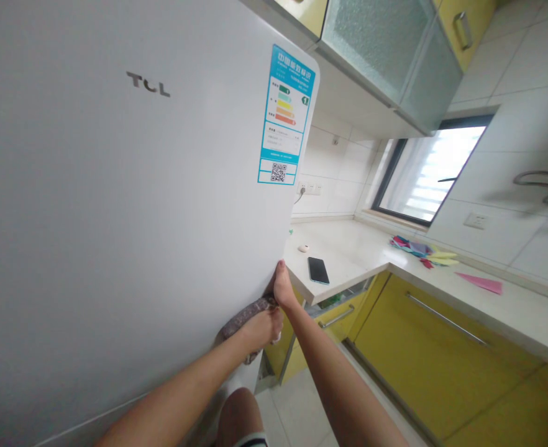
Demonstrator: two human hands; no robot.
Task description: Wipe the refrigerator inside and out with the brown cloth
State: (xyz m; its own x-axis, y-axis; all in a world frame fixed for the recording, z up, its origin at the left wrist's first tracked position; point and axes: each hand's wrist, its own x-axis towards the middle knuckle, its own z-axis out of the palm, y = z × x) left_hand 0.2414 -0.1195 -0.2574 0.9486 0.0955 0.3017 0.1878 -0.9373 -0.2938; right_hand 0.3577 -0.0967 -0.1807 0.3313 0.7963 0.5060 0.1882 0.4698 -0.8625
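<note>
Arms outstretched, the left hand point(268, 326) curls round a patterned cloth point(243, 317) at the edge of the refrigerator door point(162, 205); the right hand point(283, 288), thumb upward, touches that edge, its finger closure hidden.

So the white tabletop point(348, 239) is wrapping around a corner, and a dark phone point(318, 270) is lying on it. A pale roundish thing point(303, 248) is sitting just left of the phone, colorful sheets point(411, 247) are lying in a heap well right of it, and a pink piece point(479, 282) is resting even farther right.
</note>
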